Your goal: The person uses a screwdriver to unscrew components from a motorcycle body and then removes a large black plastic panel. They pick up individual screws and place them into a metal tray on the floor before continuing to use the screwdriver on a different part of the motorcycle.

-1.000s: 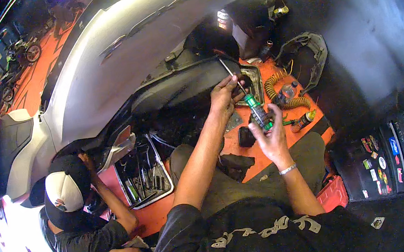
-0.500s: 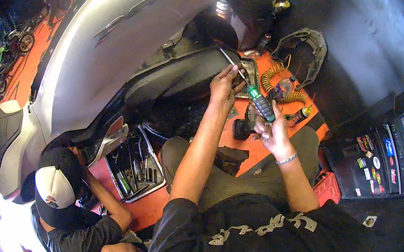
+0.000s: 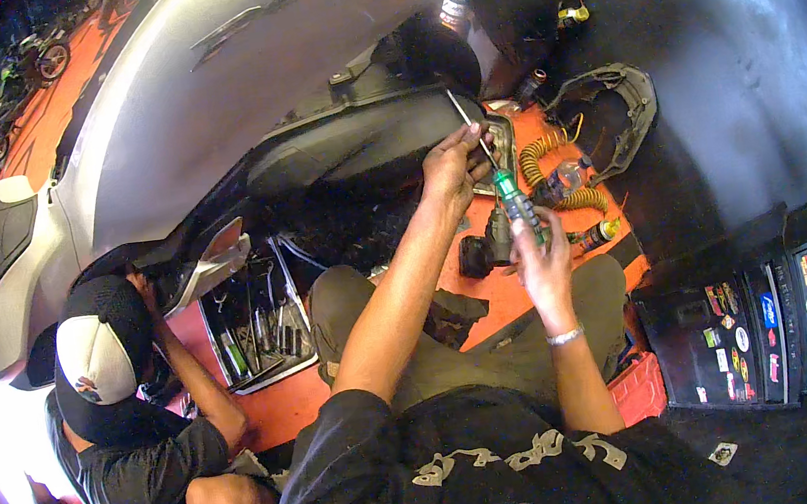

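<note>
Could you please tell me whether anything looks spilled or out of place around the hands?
No spill shows. The coiled hose lies loose on the floor near the bottle, a little untidily. The screwdriver, held by the left hand and right hand, looks straight.

I'm remotely viewing small multicoloured stickers [image 3: 767, 310] on the black drawer-fronted cabinet [image 3: 680, 369] at right; near, pale irregular lettering [image 3: 548, 444] is crossing the wearer's black fabric T-shirt [image 3: 372, 488].

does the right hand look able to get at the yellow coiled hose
Probably yes: the yellow coiled hose lies in plain view on the orange floor, beyond the right hand, nothing evident between. But that hand holds the green screwdriver, so it would likely need to let go.
</note>
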Motion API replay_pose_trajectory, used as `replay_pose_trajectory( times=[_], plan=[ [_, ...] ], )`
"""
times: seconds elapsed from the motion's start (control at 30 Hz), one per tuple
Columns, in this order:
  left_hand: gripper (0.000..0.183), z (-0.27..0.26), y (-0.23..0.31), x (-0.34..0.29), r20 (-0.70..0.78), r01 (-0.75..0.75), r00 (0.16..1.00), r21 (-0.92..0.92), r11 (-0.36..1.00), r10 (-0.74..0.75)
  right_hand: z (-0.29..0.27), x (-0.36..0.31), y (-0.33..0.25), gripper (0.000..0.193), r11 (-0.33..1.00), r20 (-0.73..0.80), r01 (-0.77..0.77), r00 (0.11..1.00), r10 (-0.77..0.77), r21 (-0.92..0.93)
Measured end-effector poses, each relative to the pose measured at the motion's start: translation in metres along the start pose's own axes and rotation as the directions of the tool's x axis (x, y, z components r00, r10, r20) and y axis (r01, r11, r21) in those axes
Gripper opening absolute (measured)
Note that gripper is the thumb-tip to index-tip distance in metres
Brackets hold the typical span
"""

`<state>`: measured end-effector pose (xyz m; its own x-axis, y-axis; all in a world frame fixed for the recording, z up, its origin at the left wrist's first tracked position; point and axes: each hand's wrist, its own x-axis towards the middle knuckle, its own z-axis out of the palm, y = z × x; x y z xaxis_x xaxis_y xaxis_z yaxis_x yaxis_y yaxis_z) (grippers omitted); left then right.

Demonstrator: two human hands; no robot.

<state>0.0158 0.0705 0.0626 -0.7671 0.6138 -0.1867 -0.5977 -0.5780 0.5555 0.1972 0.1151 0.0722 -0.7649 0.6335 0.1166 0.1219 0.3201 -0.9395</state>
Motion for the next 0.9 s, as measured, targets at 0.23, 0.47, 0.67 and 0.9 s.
replay_pose_trajectory(
  times=[0.23,0.47,0.67,0.9],
  plan=[
    [0.027,-0.007,0.001,-0.001,0.017,-0.035,0.999,-0.02,0.999,0.035,0.007,-0.011,-0.014,0.037,0.983,-0.03,0.181,0.983,-0.18,0.031],
    [0.028,-0.006,-0.003,0.0,0.027,-0.015,1.0,0.024,1.0,0.014,-0.004,0.004,-0.011,0.048,0.457,0.397,-0.529,0.845,0.358,0.715],
    [0.029,0.002,0.002,-0.004,0.043,-0.028,0.999,-0.088,0.996,0.031,0.005,0.016,0.008,0.045,0.912,-0.055,0.271,0.952,-0.301,-0.307],
    [0.035,-0.002,-0.001,-0.004,0.053,-0.024,0.998,-0.083,0.996,0.029,0.009,0.003,-0.003,0.042,0.917,-0.076,0.385,0.916,-0.393,-0.1]
  ],
)
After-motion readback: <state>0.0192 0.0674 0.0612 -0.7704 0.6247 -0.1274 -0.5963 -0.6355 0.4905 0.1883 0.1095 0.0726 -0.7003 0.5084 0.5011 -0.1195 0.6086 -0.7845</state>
